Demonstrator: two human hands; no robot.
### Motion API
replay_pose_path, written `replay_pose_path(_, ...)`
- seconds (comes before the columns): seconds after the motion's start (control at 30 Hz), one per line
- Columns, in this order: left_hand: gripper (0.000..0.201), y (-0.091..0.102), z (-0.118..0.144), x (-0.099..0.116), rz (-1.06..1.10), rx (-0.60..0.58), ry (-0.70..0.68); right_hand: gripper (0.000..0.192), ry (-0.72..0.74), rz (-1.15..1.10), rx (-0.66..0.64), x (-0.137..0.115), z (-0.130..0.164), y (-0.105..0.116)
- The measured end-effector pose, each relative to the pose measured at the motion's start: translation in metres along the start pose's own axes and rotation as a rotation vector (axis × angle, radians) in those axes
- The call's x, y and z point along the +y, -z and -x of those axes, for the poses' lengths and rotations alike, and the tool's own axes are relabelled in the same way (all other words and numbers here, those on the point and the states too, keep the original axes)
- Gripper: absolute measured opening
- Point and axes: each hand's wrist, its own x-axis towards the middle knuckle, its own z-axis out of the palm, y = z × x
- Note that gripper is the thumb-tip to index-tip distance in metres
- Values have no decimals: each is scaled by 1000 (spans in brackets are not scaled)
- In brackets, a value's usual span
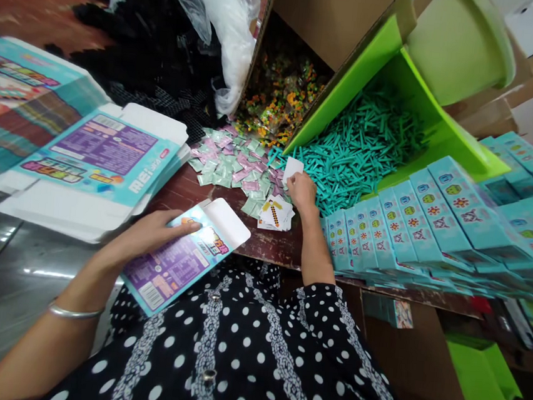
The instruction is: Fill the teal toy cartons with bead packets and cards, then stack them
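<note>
My left hand [166, 231] is wrapped round a blue and purple printed carton [180, 261], held tilted above my lap with its white end flap standing out at the top. At the table, my right hand [301, 189] pinches a small white card [293, 168]. Just below that hand lies a stack of small printed cards [275, 213]. Beside the cards spread many small green and pink sachets [237, 162]. A heap of teal plastic sticks [346, 151] reaches close to the right hand.
Flattened cartons [105, 159] are piled at the left. Filled blue boxes [410, 220] stand in rows at the right. Behind are black plastic parts [152, 57], a cardboard box [331, 17] of orange and green pieces, and a lime-green bin [443, 129].
</note>
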Motion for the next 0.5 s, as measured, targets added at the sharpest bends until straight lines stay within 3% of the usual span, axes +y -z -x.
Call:
replay_pose_path(0.13, 68, -1, 3, 7, -17, 6, -8, 35, 118, 21, -115, -2, 2, -5)
replay_pose_path(0.27, 69, -2, 6, 11, -8, 4, -11, 27, 124, 11, -143, -10, 1, -14)
replay_pose_path(0.37, 69, -2, 7, 9, 11, 0, -13, 22, 90, -17, -125, -8, -3, -15)
replay_pose_path(0.5, 69, -2, 6, 7, 3, 14, -21, 38, -3, -66, 5, 6, -4, -6)
